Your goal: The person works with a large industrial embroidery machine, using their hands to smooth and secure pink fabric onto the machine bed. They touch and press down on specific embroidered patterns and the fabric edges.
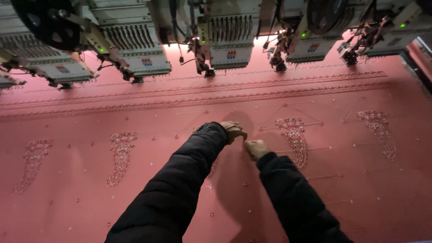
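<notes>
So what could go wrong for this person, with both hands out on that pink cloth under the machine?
1. The left hand and right hand work on the pink fabric not far below the row of embroidery heads; reaching further up could bring fingers near the needles.
2. Loose threads run between the paisley motifs; a dark sleeve dragging over them might snag the stitching.

Dim, pink-tinted overall; brightest glare behind the embroidery heads [229, 40] at top centre. Soft arm shadows on the fabric [81, 207]. Edges bowed by wide-angle distortion; slightly soft.
</notes>
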